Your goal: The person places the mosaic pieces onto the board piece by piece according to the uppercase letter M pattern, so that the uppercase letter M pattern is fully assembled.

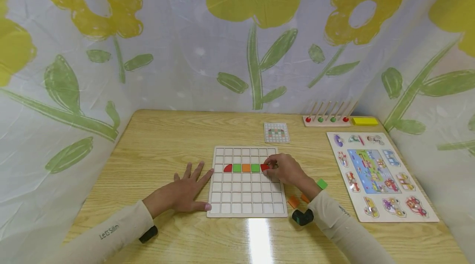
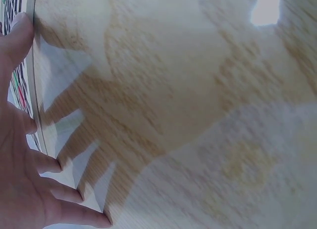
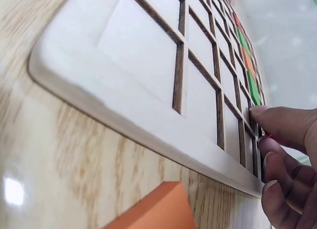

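Observation:
A white wooden grid board (image 1: 237,197) lies on the table. In its third row from the far edge sit a red quarter-round tile (image 1: 228,168), a green tile (image 1: 237,168), an orange tile (image 1: 246,168) and another green tile (image 1: 255,168). My right hand (image 1: 287,170) pinches a red tile (image 1: 264,167) at the right end of that row, its fingers hiding part of the piece. Spread flat beside the board's left edge, my left hand (image 1: 182,192) touches the edge with its thumb; in the left wrist view its fingertips (image 2: 106,220) rest on the table.
Near my right wrist lie a green tile (image 1: 322,184) and orange tiles (image 1: 293,202). Behind the board is a small pattern card (image 1: 276,133). To the right sit a picture puzzle board (image 1: 334,148), a peg stand (image 1: 326,123) with red and green beads, and a yellow block (image 1: 365,121).

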Available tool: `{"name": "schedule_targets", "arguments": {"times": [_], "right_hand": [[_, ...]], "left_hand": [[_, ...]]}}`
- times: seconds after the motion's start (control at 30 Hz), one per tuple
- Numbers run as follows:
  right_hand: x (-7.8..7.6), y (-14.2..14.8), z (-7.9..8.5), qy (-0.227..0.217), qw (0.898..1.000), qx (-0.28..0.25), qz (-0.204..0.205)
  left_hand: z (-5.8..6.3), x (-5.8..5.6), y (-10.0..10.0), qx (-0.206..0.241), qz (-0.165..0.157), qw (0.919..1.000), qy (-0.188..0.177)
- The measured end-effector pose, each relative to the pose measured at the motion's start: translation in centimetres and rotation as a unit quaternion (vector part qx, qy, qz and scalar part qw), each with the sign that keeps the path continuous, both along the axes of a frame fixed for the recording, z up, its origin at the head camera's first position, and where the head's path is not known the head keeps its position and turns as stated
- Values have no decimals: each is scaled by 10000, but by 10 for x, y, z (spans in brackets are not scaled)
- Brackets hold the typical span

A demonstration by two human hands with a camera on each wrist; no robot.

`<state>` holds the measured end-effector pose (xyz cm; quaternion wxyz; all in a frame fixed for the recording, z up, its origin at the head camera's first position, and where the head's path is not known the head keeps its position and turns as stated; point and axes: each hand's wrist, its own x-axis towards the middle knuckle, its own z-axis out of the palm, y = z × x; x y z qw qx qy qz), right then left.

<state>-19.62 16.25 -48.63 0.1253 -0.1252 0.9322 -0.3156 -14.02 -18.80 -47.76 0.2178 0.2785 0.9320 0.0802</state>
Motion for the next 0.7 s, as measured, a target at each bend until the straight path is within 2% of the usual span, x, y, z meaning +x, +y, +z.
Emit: {"name": "schedule_targets", "arguments": {"times": [0.7], "right_hand": [[-3, -1, 0, -59, 10000, 46, 60]], "left_hand": [[3, 1, 1, 49, -4, 10000, 69]]}}
